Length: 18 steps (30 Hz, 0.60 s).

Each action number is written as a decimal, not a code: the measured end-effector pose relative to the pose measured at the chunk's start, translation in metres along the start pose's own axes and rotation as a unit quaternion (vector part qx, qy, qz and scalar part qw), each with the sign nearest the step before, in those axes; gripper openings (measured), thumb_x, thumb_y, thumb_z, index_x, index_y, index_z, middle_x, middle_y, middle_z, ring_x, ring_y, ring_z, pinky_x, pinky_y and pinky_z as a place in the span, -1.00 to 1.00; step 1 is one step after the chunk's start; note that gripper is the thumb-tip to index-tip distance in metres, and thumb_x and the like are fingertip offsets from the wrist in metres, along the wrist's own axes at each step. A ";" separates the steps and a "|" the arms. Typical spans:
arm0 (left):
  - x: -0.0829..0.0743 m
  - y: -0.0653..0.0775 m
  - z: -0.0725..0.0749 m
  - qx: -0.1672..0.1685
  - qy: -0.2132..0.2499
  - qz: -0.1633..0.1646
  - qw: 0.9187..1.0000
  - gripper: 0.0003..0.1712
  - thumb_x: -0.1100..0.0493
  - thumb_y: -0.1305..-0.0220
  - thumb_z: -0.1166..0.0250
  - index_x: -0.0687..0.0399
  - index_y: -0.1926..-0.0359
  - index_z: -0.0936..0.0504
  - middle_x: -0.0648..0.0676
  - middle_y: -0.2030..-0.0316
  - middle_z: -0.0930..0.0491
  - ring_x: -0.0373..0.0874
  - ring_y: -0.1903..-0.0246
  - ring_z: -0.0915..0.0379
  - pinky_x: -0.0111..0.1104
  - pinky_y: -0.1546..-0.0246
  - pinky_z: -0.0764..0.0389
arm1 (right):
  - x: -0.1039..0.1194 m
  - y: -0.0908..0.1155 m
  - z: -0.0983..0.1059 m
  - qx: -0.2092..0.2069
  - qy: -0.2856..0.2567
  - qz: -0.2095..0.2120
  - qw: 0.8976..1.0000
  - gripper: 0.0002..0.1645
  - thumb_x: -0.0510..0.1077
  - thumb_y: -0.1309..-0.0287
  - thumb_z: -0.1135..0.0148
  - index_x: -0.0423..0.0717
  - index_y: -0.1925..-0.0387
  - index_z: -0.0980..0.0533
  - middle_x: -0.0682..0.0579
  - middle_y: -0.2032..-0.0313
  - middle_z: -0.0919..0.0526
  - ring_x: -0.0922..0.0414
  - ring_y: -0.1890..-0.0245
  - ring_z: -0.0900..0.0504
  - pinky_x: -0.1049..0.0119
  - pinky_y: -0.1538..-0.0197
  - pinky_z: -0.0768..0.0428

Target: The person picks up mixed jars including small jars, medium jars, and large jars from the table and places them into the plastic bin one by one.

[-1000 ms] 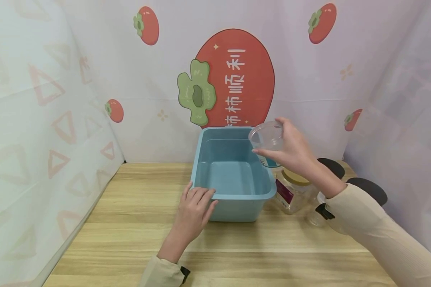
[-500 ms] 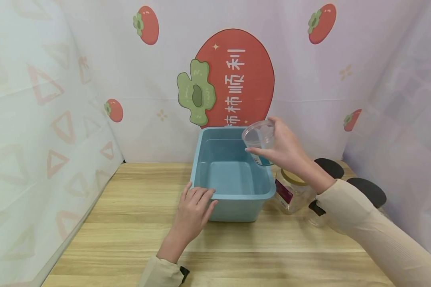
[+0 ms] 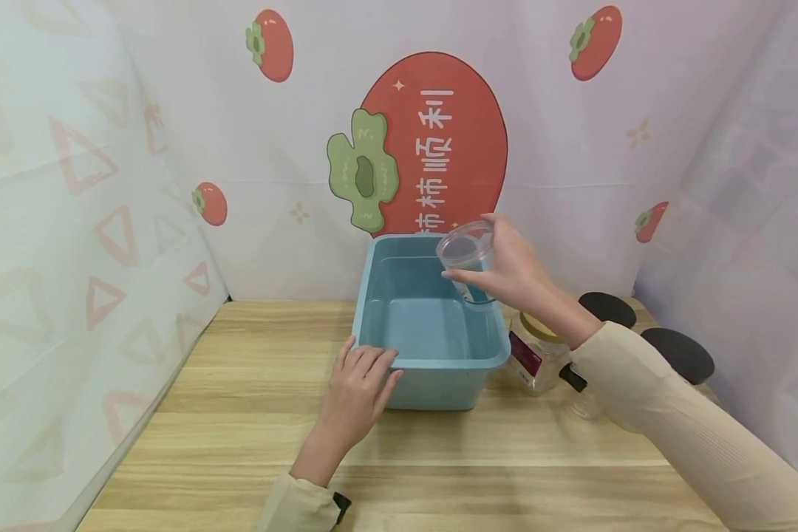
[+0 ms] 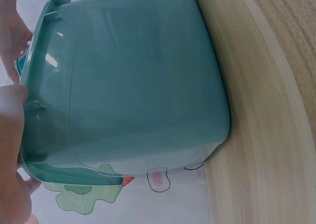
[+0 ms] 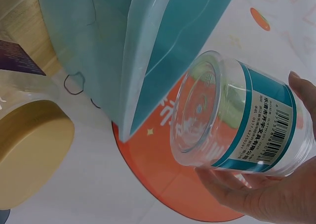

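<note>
My right hand (image 3: 515, 262) holds a clear plastic jar (image 5: 232, 115) with a teal-and-white barcode label, thumb and fingers on opposite sides. In the head view the jar appears slightly tilted above the right rear part of a blue plastic basin (image 3: 432, 364). The right wrist view shows the jar's round base toward the basin's rim, with a gap between. Nothing is visible inside the basin. At its near left corner, my left hand (image 3: 362, 384) grips the rim, fingers over the edge and thumb outside. The left wrist view shows the basin's outer wall (image 4: 138, 80) beside that hand.
Right of the basin stands a clear jar with a gold lid (image 5: 37, 152) and a dark red label. Two black lids (image 3: 678, 355) show farther right, partly behind my sleeve. Patterned cloth (image 3: 292, 133) hangs behind and beside the wooden table (image 3: 253, 414).
My right hand has carried the clear jar leftward, farther over the basin's right side. My left hand and the basin stay where they were.
</note>
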<state>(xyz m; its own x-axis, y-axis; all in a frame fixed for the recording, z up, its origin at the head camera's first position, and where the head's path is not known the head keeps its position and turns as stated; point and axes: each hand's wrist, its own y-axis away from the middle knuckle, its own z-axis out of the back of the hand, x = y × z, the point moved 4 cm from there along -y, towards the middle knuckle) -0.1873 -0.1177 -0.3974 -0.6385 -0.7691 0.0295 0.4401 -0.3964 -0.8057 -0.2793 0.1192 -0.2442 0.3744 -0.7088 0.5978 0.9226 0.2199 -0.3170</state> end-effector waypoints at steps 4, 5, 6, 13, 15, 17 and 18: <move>0.000 0.000 0.000 0.002 -0.001 -0.001 1.000 -0.38 -0.12 -0.74 0.15 0.17 0.00 -0.74 0.09 0.18 -0.71 0.06 0.10 -0.62 0.18 -0.30 -0.51 | 0.001 -0.002 -0.002 0.003 -0.001 -0.004 1.000 0.26 0.06 -0.14 -0.61 -0.36 -0.56 -0.03 -0.35 -0.35 -0.39 -0.25 -0.27 -0.46 -0.23 -0.27 -0.59; 0.000 0.000 0.001 0.002 -0.001 -0.001 1.000 -0.38 -0.12 -0.74 0.16 0.18 0.00 -0.74 0.10 0.18 -0.72 0.07 0.10 -0.62 0.18 -0.30 -0.52 | 0.001 -0.003 -0.003 0.004 0.000 -0.005 1.000 0.26 0.06 -0.14 -0.61 -0.36 -0.56 -0.03 -0.35 -0.35 -0.39 -0.25 -0.28 -0.46 -0.23 -0.27 -0.59; 0.000 0.000 0.001 0.003 -0.001 -0.001 1.000 -0.38 -0.12 -0.74 0.16 0.18 0.00 -0.74 0.10 0.18 -0.72 0.07 0.10 -0.62 0.18 -0.30 -0.51 | 0.001 -0.004 -0.003 0.005 0.000 -0.005 1.000 0.26 0.06 -0.14 -0.61 -0.36 -0.56 -0.03 -0.35 -0.36 -0.39 -0.25 -0.28 -0.46 -0.23 -0.28 -0.59; -0.001 -0.001 0.001 -0.002 -0.003 -0.002 1.000 -0.38 -0.11 -0.74 0.15 0.19 0.01 -0.74 0.10 0.18 -0.72 0.07 0.11 -0.62 0.19 -0.28 -0.52 | 0.001 -0.008 -0.008 0.016 -0.002 -0.004 1.000 0.27 0.06 -0.13 -0.63 -0.33 -0.57 -0.04 -0.32 -0.37 -0.39 -0.24 -0.31 -0.45 -0.23 -0.32 -0.55; -0.001 -0.002 0.001 -0.005 -0.004 -0.003 1.000 -0.38 -0.11 -0.74 0.15 0.19 0.01 -0.74 0.11 0.18 -0.71 0.08 0.11 -0.62 0.19 -0.28 -0.53 | 0.002 -0.009 -0.010 0.019 -0.002 -0.004 1.000 0.28 0.07 -0.12 -0.63 -0.32 -0.57 -0.03 -0.32 -0.38 -0.38 -0.24 -0.33 -0.45 -0.23 -0.34 -0.55; -0.001 -0.002 0.001 -0.006 -0.005 -0.004 1.000 -0.38 -0.11 -0.74 0.15 0.19 0.02 -0.74 0.11 0.19 -0.71 0.08 0.12 -0.62 0.19 -0.27 -0.53 | 0.003 -0.010 -0.012 0.022 -0.004 -0.004 1.000 0.27 0.07 -0.11 -0.63 -0.30 -0.57 -0.04 -0.31 -0.39 -0.39 -0.24 -0.34 -0.45 -0.24 -0.34 -0.54; -0.001 -0.002 0.001 -0.006 -0.005 -0.005 1.000 -0.38 -0.11 -0.74 0.15 0.19 0.02 -0.74 0.11 0.19 -0.71 0.08 0.12 -0.62 0.19 -0.27 -0.54 | 0.004 -0.011 -0.012 0.024 -0.005 -0.004 1.000 0.27 0.07 -0.11 -0.63 -0.30 -0.58 -0.04 -0.31 -0.39 -0.39 -0.24 -0.34 -0.45 -0.24 -0.34 -0.54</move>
<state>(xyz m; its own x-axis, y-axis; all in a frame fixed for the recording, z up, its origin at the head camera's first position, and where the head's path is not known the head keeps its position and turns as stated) -0.1870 -0.1168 -0.3953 -0.6367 -0.7700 0.0424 0.4260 -0.3970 -0.8130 -0.2890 0.1059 -0.2478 0.3668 -0.7044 0.6077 0.9292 0.2460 -0.2757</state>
